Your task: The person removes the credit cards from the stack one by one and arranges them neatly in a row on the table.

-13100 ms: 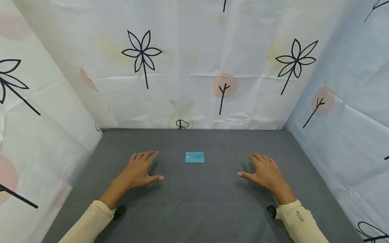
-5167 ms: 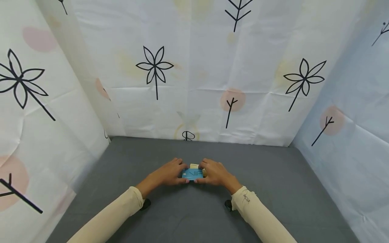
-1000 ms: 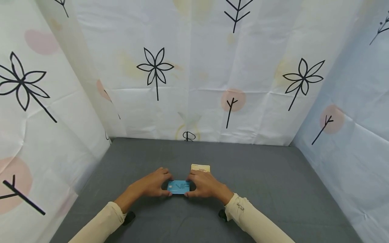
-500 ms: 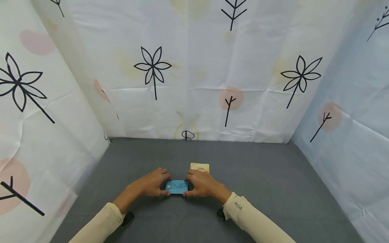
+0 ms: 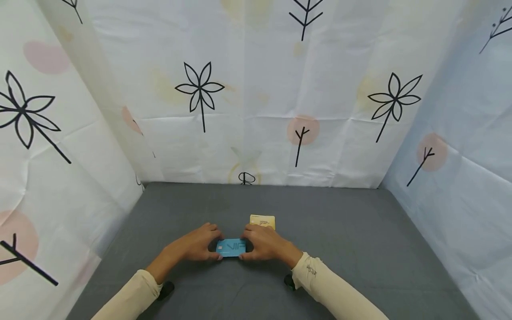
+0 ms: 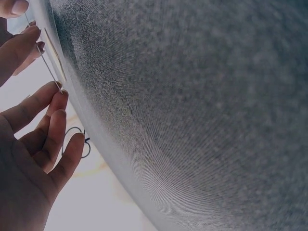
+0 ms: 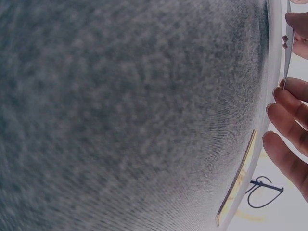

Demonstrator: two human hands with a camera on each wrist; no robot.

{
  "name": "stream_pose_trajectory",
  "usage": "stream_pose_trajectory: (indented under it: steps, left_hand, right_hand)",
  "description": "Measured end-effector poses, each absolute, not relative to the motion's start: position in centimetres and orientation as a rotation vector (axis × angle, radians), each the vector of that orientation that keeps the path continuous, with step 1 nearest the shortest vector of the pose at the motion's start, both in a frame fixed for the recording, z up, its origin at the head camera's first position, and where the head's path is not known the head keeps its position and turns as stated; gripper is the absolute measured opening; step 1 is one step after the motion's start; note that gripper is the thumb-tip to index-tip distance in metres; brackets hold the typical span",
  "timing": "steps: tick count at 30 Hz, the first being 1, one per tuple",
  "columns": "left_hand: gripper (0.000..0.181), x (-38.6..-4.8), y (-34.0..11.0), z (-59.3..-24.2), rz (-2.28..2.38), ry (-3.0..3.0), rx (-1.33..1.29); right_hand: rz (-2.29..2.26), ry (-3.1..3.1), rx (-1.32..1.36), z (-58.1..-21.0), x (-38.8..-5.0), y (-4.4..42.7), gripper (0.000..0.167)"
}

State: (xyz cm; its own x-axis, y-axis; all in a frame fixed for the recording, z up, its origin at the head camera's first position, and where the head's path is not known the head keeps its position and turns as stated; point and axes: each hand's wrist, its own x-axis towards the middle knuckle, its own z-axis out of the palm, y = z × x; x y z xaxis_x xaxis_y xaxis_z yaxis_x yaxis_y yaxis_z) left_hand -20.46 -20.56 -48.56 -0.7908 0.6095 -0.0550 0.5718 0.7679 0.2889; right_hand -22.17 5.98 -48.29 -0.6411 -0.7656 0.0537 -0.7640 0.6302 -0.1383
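A blue bank card (image 5: pixel 231 248) marked "VIP" spans the gap between my two hands in the head view. My left hand (image 5: pixel 198 243) pinches its left end between thumb and fingers. At the opposite end, my right hand (image 5: pixel 265 242) holds it the same way. Both wrist views show the card edge-on as a thin strip (image 6: pixel 48 66), held a little off the cloth. Behind my right hand a yellow card (image 5: pixel 262 220) lies on the table, its near part hidden by that hand. The right wrist view shows this yellow card (image 7: pixel 236 180) low and slanted.
Grey cloth covers the table (image 5: pixel 328 231). A white printed curtain (image 5: pixel 256 89) stands along its back edge, and similar cloth hangs at the left and right sides. Dark wrist cameras (image 5: pixel 165 290) sit under both cuffs.
At first the blue card lay flat between two spread hands. Both hands then took hold of it, a yellow card appeared behind, and the blue card came nearer and left. Lately it drifts slightly left.
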Motion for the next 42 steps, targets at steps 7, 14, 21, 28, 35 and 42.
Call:
stream_pose_trajectory:
  steps: [7,14,21,28,35,42]
  left_hand:
    - [0.051,-20.3,-20.9,-48.8,0.411,2.822,0.967]
    - [0.05,-20.4,-21.2,-48.8,0.4,2.827,0.948]
    - [0.051,-20.3,-21.6,-48.5,0.373,2.828,0.953]
    - [0.05,-20.1,-21.6,-48.6,0.379,2.828,0.928]
    - [0.049,-20.0,-21.7,-48.6,0.383,2.824,0.892]
    - [0.049,-19.9,-21.8,-48.5,0.402,2.814,0.9]
  right_hand:
    - [-0.226,2.793,-1.347,-48.1,-22.2,5.7,0.052]
    - [-0.197,2.802,-1.355,-48.2,-22.1,5.2,0.052]
    - [-0.179,2.811,-1.344,-48.6,-21.9,4.5,0.054]
    - [-0.173,2.801,-1.314,-48.4,-21.7,4.0,0.054]
    - [-0.116,2.825,-1.341,-48.7,-21.6,3.7,0.053]
    - [-0.102,2.831,-1.327,-48.8,-21.6,3.4,0.052]
